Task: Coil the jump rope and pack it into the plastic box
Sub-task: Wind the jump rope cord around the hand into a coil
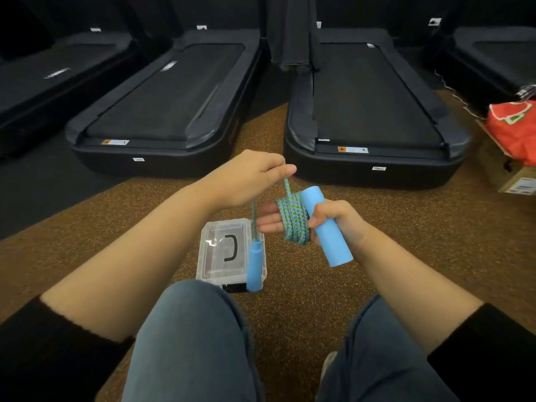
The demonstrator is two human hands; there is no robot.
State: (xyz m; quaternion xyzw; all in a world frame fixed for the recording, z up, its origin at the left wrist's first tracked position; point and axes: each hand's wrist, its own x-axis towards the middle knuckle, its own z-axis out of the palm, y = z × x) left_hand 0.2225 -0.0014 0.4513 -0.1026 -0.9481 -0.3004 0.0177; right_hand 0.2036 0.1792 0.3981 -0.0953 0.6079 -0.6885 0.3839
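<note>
Head view: person seated on speckled brown floor (290,309), knees in jeans at near edge, black sleeves pushed up

Right hand (333,224) clenched around one blue foam handle (326,227), handle tilted, top end pointing far-left. The right fingers (269,219) stick out left with the blue-green jump rope (293,221) wound round them in a tight bundle of several turns, just beside the handle

Left hand (249,178) above and far of that bundle, thumb and fingers pinching a rope strand; the strand runs down from the pinch to the coil. A second strand drops from the left hand down to the other blue handle (255,265), which hangs upright over the right edge of the box

Plastic box (229,253): clear, lid shut, black carry handle on top, sitting on the floor between the knees and the hands, left of centre. Nothing of the rope is inside it

Far side: two black treadmills (368,97) side by side, more at the edges. Cardboard box (513,175) with red fabric (516,126) at far right
</note>
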